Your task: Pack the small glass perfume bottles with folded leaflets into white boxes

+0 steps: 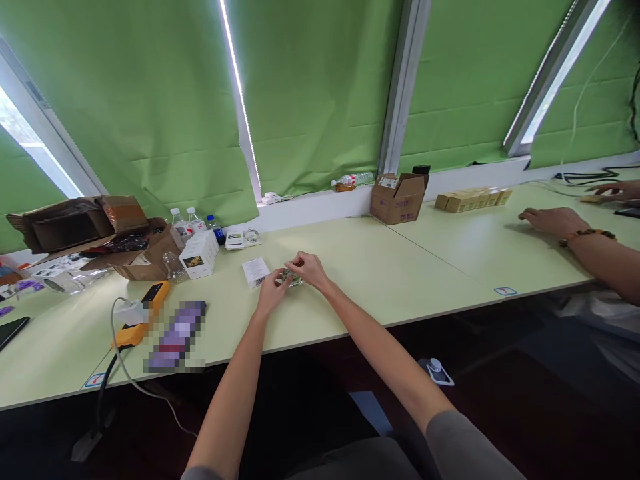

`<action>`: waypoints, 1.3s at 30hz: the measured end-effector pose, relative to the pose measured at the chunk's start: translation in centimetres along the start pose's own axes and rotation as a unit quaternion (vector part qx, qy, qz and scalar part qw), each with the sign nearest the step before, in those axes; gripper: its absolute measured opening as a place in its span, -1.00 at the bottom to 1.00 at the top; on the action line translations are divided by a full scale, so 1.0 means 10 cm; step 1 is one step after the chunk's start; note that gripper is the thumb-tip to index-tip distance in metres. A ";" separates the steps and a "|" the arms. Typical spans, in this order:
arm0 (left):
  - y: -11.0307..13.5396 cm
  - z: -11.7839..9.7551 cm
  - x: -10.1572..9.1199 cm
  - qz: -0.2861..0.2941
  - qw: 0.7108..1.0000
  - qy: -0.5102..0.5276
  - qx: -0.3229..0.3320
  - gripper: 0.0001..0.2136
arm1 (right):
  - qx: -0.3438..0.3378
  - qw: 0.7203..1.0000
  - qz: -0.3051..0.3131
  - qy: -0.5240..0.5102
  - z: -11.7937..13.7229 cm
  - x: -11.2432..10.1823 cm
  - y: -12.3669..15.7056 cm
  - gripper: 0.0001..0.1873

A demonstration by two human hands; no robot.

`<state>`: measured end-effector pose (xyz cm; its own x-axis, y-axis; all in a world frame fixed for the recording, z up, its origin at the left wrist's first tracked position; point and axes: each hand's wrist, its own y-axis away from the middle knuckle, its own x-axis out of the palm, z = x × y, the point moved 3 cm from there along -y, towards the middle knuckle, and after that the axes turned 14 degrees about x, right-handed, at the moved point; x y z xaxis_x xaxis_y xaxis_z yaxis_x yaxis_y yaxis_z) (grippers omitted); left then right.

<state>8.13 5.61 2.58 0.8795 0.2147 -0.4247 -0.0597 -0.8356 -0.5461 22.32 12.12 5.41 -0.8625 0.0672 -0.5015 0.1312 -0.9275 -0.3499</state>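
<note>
Over the pale table, my two hands meet around a small clear, shiny object, perhaps glass or plastic; its kind is too small to make out. My left hand is closed on its left side, thumb pressed against it. From above and to the right, my right hand reaches in with fingers pinched at its top edge; what the fingertips hold is hidden. A white printed card with a barcode lies flat just behind my left hand. Farther back are a small printed white booklet and a round clear item.
At left stand open cardboard boxes, white boxes, bottles, a yellow power strip with cables and a blurred phone. Another carton and small tan boxes are at back right. Another person's hand rests at right.
</note>
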 end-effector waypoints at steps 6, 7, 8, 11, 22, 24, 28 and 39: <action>-0.01 0.01 -0.01 0.013 1.000 0.003 0.008 -0.57 | -0.011 1.000 0.017 -0.017 -0.03 0.00 -0.01 -0.64; -0.01 0.01 -0.01 0.014 1.000 0.001 0.008 -0.58 | -0.012 1.000 0.017 -0.017 -0.04 0.00 -0.02 -0.64; -0.01 0.00 -0.01 0.013 1.000 -0.001 0.008 -0.58 | -0.013 1.000 0.017 -0.016 -0.04 0.00 -0.02 -0.64; -0.01 0.00 -0.01 0.007 1.000 -0.003 0.007 -0.58 | -0.016 1.000 0.022 -0.008 -0.05 -0.02 -0.01 -0.64; -0.01 -0.01 -0.02 -0.004 1.000 -0.001 -0.005 -0.58 | -0.034 0.993 0.060 -0.091 -0.02 -0.06 0.01 -0.70; -0.01 -0.01 -0.02 -0.004 1.000 -0.001 -0.007 -0.58 | -0.040 0.991 0.079 -0.099 -0.02 -0.03 0.00 -0.72; -0.01 0.01 -0.01 -0.004 1.000 -0.002 -0.004 -0.58 | -0.047 0.992 0.084 -0.084 -0.03 0.01 -0.01 -0.78; -0.01 0.02 0.00 -0.001 1.000 0.004 -0.002 -0.57 | -0.024 0.998 0.042 -0.047 -0.01 0.00 -0.01 -0.80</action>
<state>8.04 5.75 2.53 0.8833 0.2124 -0.4180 -0.0563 -0.8370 -0.5442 22.40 12.22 5.33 -0.8889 -0.0462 -0.4558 0.2263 -0.9093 -0.3491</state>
